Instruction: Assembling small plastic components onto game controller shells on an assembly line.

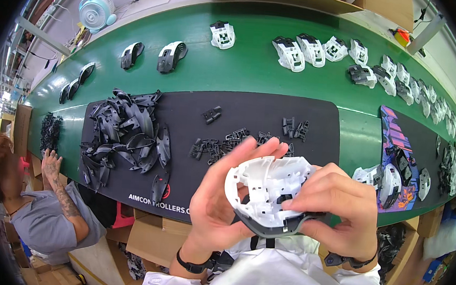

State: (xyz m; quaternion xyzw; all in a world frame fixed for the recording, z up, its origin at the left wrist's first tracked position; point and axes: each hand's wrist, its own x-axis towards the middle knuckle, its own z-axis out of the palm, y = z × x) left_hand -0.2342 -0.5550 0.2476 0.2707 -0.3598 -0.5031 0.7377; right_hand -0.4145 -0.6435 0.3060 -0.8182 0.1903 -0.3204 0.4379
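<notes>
A white plastic shell (267, 186), its hollow inner side up, is held over the near edge of the black mat. A dark grey curved piece (272, 227) runs along its near rim. My left hand (215, 200) wraps round the shell's left side, thumb below and fingers behind. My right hand (338, 207) grips the right side, thumb at the dark piece and a fingertip inside the shell, by a small black part (283, 199). Behind the shell lie several small black clips (219, 150). A pile of dark curved panels (124, 129) lies to the left.
The black mat (204, 100) lies on a green table (254, 80). Shells in white and black (288, 53) stand along the far side and right. A patterned mat (399, 140) holds more parts. At left, a co-worker (56, 209) reaches toward small black parts (51, 131). Cardboard boxes (156, 241) stand below.
</notes>
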